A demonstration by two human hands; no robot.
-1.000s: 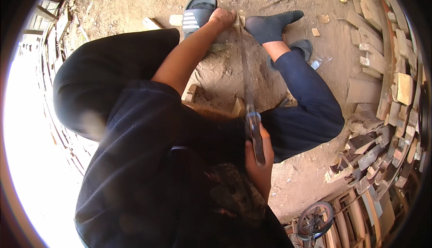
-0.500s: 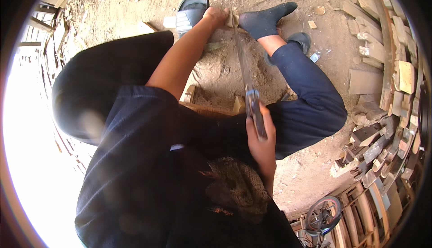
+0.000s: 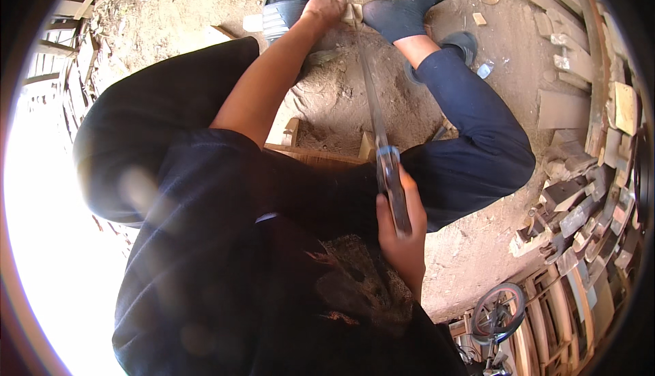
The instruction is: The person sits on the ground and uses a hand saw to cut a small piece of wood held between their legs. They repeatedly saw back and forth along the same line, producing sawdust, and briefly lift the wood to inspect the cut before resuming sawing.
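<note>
Handsaw in the head view is pointing away from the person, its long thin blade slanting up toward a small pale wood piece lying between the two feet. The blade's far end is meeting that piece or stopping just beside it; blur is hiding which. The right hand is gripping the saw's dark handle, fingers closing around it, with a blue band showing where the handle is joining the blade. The left hand is reaching forward beside a grey slide sandal, its fingertips lying at the wood piece's left end; how firmly they are closing on it, I cannot tell. On the other side of the wood, a dark sock is covering the right foot, which is resting just beside it. A second sandal is lying behind that ankle on the bare dirt ground. A brown board is sitting near the lap, between the legs. Along the right, stacked wood offcuts are forming a long pile, and a bicycle wheel is standing near the lower edge.
</note>
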